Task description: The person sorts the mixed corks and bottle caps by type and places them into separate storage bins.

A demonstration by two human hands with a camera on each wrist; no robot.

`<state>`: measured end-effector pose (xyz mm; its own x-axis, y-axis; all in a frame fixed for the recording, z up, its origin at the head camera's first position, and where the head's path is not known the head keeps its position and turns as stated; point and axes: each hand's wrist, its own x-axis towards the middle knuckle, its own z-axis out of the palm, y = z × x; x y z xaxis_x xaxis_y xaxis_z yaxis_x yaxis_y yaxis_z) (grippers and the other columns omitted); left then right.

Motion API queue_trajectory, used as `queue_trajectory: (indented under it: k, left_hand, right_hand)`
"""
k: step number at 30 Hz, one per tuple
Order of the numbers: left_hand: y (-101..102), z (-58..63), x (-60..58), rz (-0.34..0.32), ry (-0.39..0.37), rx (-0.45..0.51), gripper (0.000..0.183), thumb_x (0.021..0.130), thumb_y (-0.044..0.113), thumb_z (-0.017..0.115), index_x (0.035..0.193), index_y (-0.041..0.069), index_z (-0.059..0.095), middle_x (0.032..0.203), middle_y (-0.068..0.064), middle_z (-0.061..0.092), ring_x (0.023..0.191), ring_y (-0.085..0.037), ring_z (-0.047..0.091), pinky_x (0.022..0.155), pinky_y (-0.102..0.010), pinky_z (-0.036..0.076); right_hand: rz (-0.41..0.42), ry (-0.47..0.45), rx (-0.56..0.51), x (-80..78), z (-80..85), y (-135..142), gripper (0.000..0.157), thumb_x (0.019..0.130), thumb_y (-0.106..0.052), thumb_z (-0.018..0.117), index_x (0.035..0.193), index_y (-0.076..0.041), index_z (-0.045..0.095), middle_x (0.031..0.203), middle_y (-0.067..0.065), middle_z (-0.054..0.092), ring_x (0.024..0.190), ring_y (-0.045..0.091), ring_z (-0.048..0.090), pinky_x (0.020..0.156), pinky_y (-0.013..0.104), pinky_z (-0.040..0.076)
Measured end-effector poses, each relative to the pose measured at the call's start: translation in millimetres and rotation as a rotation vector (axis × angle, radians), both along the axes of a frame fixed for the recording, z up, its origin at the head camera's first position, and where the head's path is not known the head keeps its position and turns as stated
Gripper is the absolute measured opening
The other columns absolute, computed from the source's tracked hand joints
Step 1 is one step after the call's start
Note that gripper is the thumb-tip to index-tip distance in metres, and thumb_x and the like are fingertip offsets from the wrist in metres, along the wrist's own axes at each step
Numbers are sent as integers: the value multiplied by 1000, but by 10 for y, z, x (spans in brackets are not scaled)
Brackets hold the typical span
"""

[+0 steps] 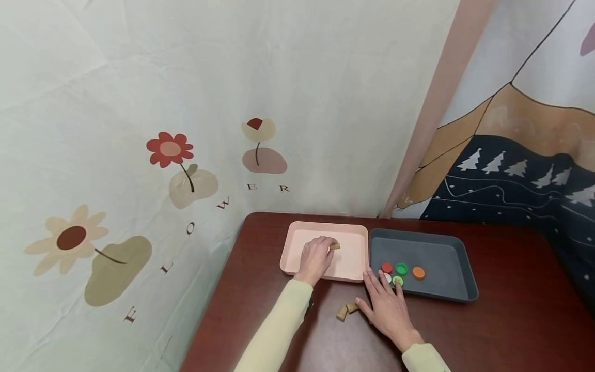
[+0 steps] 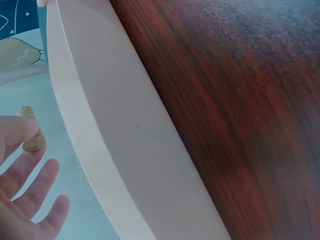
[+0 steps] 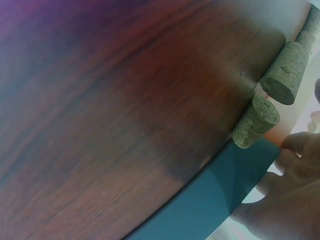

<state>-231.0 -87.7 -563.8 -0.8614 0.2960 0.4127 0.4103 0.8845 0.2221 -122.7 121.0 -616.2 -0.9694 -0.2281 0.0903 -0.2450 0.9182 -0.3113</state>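
Observation:
Over the pink tray (image 1: 349,267), my left hand (image 1: 317,257) pinches a cork (image 2: 33,131) between thumb and index finger. The other fingers of that hand are loosely bent in the left wrist view. My right hand (image 1: 387,309) lies with fingers spread across the front rim of the dark grey tray (image 1: 441,279). Its fingertips reach the light green cap (image 1: 397,280) and white cap (image 1: 388,278), which they partly cover. Beside the right thumb, corks (image 1: 341,313) lie on the table; the right wrist view shows a tapered cork (image 3: 256,121) close by.
In the grey tray also lie a red cap (image 1: 386,267), a green cap (image 1: 401,268) and an orange cap (image 1: 418,272). Both trays stand side by side at the back of the dark red wooden table (image 1: 511,330). A flower-printed curtain (image 1: 186,77) hangs behind.

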Motion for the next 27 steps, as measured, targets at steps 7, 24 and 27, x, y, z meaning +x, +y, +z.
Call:
queue_trajectory:
  k: [7,24,27]
  left_hand:
    - [76,-40,-106,18,-39,-46,11,92,15,79,102,19,78,96,3,75,90,-20,72,84,-42,56]
    - [119,-190,-188,87,-283,-188,19,91,12,76,106,23,81,97,2,75,91,-24,71,82,-46,52]
    - [128,-169,-174,95,-302,-182,23,92,18,76,114,24,79,108,-1,74,98,-25,70,87,-47,52]
  right_hand:
    - [3,30,7,-15,0,2,77,97,-52,67,157,-10,45,164,9,40,149,39,37,114,73,22]
    - [8,20,0,-5,17,-18,78,98,-51,66,158,-8,42,164,10,38,150,40,34,115,73,20]
    - [5,28,-6,-6,12,-10,78,97,-50,67,158,-8,42,164,10,38,150,40,34,115,73,20]
